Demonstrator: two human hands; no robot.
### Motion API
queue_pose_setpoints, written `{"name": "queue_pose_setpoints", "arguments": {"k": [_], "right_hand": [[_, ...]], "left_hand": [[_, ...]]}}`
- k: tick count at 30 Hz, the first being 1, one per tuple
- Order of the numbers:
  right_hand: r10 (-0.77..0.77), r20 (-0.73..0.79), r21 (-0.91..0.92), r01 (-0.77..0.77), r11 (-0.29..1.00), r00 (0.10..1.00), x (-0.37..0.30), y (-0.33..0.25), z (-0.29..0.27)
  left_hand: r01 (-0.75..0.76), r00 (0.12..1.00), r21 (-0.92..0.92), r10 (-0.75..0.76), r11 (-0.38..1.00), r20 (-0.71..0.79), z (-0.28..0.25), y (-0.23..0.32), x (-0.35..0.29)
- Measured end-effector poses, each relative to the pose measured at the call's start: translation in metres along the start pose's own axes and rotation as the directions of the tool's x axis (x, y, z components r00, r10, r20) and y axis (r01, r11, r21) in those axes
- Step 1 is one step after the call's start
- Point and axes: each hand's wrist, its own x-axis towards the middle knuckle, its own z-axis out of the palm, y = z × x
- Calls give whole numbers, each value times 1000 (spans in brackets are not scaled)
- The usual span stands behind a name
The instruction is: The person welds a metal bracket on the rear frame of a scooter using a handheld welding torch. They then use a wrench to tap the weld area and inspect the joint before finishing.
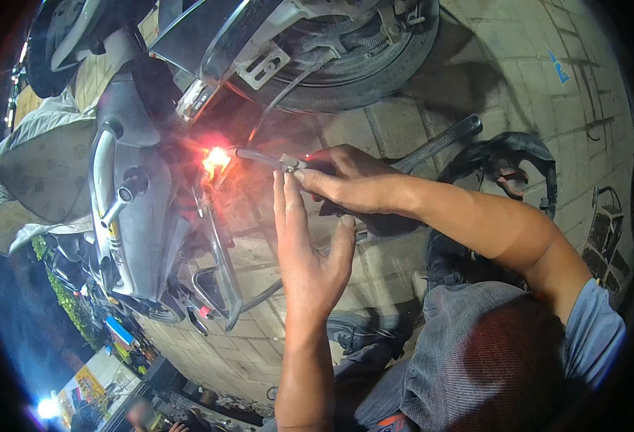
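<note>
In front of me a grey motorcycle or scooter [141, 245] has a bright red-orange glow [216, 160] beside its body; whether it is a flame or a lamp I cannot tell. Close to the glow ends a curved grey tube [258, 156], with a small metal block [290, 163] on its other end. My right hand [349, 180] is closed around this tube-like tool, its grip mostly hidden by the fingers. My left hand [306, 248] is held up open, fingers straight and thumb apart, its fingertips at or just below the metal block.
The motorcycle's wheel [374, 83] is above my hands. A large wrench [446, 140] and a crumpled black thing [522, 155] lie on the paving [396, 133] to the right. A metal stand or bar [220, 255] juts out left of my left hand. Grey cloth [475, 360] fills the lower right.
</note>
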Motion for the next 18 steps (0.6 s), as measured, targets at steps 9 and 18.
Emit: {"name": "queue_pose_setpoints", "arguments": {"k": [9,18], "right_hand": [[-321,-117,118,334,935,940,-2,2,10],[-253,-125,170,272,947,959,-1,4,9]], "left_hand": [[143,989,-292,-148,946,4,6,-8,-14],[66,997,-153,-59,986,49,0,-1,-2]]}}
